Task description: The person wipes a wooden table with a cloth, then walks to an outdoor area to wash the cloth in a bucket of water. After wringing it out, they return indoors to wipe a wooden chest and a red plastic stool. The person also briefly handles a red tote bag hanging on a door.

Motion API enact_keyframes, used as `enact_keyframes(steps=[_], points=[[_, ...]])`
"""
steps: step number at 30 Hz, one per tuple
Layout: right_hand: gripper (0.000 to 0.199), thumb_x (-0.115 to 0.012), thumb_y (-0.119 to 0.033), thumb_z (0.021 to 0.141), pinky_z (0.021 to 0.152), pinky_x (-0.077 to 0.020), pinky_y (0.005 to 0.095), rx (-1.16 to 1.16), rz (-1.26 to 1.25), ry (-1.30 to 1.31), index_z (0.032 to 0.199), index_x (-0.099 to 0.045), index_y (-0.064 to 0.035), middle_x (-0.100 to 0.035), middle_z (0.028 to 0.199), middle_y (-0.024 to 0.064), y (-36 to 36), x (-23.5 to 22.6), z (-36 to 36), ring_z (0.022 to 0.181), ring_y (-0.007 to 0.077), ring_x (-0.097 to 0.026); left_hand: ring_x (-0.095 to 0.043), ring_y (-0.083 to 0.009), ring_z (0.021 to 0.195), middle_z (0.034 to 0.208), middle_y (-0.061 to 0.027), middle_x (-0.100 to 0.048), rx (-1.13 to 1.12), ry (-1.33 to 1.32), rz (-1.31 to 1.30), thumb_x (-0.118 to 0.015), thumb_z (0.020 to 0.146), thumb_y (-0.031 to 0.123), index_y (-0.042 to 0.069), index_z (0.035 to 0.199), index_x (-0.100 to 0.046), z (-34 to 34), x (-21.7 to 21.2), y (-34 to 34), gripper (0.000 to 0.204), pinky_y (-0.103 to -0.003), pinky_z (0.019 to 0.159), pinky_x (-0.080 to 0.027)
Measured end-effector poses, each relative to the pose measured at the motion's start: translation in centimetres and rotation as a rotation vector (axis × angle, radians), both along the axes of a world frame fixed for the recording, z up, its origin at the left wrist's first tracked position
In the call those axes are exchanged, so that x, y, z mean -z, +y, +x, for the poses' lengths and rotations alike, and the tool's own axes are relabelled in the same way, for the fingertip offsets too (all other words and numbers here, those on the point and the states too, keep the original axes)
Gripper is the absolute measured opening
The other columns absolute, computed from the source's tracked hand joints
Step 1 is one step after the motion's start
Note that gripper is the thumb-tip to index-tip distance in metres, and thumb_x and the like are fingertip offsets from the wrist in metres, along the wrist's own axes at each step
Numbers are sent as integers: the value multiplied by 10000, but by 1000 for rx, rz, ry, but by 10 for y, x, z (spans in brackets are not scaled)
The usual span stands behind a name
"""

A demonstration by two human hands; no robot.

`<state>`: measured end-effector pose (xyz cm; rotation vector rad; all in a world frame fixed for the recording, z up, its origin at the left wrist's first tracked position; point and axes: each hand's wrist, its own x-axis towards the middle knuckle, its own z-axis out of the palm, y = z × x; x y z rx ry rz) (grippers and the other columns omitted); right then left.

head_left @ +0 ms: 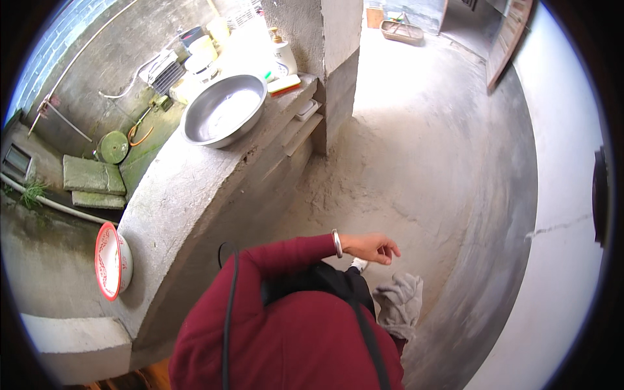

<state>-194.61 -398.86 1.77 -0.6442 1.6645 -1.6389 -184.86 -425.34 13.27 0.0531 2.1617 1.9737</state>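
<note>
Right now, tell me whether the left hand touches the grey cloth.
Apart: the head view shows a strip of floor between the left hand and the grey cloth.

The steel basin (224, 110) is silver-grey, its hollow washed with white glare. Just beyond and right of that basin, a pump bottle (284, 56) is white with a tan top, and a small flat block (284, 85) is white and orange-red. Nearer than the basin and to its left, an enamel bowl (113, 261) is white — red-rimmed, with red patterning inside. Left of the basin, a slab (94, 174) and a disc (115, 147) are mossy green, a hose (140, 138) orange. Nearer than the basin and to its right, the sleeve (286, 253) is plain maroon, the bracelet (337, 244) silver, the shoe (359, 264) white — the cloth (398, 300) soft grey.
</note>
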Motion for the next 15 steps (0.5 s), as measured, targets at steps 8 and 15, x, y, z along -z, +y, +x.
enact_keyframes(steps=[8,15], points=[[341,-608,-77,817,750,-496,314,-78,-120,127,1115,-443,-58,-539,973,76,-176,-143,-161,871,210,-566,-590,-155,840,917,-82,-631,-191,43,-73,-597,856,159,25,1152,-560,-155,-57,-92,327,-300,785,-482],[497,-671,-88,782,795,-517,341,-85,-214,-303,1193,-405,-4,-549,1086,88,-292,-158,-272,975,210,-564,-586,-148,827,909,-69,-635,-161,-7,-41,-599,855,165,30,1147,-565,-283,-48,-184,323,-299,763,-481]])
